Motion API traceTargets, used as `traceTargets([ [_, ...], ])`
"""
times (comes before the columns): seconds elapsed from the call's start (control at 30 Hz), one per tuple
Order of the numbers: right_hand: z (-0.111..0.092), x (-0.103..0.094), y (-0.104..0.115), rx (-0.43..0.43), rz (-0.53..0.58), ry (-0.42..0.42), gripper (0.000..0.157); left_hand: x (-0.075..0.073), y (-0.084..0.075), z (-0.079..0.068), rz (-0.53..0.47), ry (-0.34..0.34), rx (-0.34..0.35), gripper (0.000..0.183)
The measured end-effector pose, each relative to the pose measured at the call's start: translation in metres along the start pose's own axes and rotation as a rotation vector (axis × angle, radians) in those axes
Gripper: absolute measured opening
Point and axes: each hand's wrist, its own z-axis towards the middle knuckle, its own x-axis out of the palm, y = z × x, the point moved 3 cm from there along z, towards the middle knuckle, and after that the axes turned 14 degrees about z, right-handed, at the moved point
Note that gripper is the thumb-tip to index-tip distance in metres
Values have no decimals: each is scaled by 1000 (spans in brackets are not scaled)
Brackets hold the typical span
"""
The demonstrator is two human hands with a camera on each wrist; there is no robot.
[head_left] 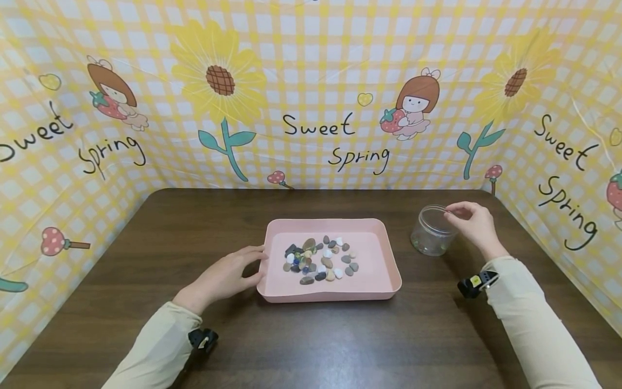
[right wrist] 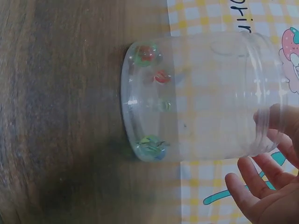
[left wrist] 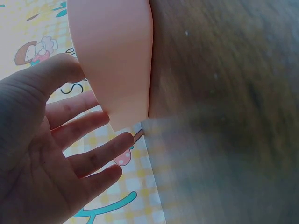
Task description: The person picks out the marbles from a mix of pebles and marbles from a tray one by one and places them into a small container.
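A pink tray (head_left: 330,295) stands on the table with pebbles (head_left: 326,263) and glass marbles (head_left: 297,261) spread inside. My left hand (head_left: 221,278) touches the tray's left wall with thumb and fingertips; in the left wrist view its fingers (left wrist: 96,156) are spread and nearly straight. Right of the tray stands a clear plastic jar (head_left: 430,232), lidless and upright. Several marbles (right wrist: 152,147), green and red, show near its bottom. My right hand (head_left: 473,224) has thumb and forefinger at the jar's right rim; I cannot tell whether they pinch it. The other fingers (right wrist: 240,186) are spread below.
The brown wooden table (head_left: 311,346) carries the tray and the jar. Around its back and sides hangs a yellow checked cloth (head_left: 311,70) printed with flowers and lettering. Dark wrist devices (head_left: 470,286) sit at both cuffs.
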Motion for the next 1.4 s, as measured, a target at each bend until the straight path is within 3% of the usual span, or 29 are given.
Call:
traceTargets([
  [0.27, 3, 3, 20, -76, 66, -33, 24, -2, -1, 0, 5, -16, 12, 39],
  [0.53, 5, 17, 55, -172, 162, 21, 22, -3, 0, 1, 7, -11, 13, 40],
  [0.9, 2, 47, 93, -152, 221, 220, 23, -4, 0, 0, 11, -21, 20, 39],
  [1.4, 1, 92, 118, -151, 337, 407, 22, 0, 0, 1, 9, -4, 5, 41],
])
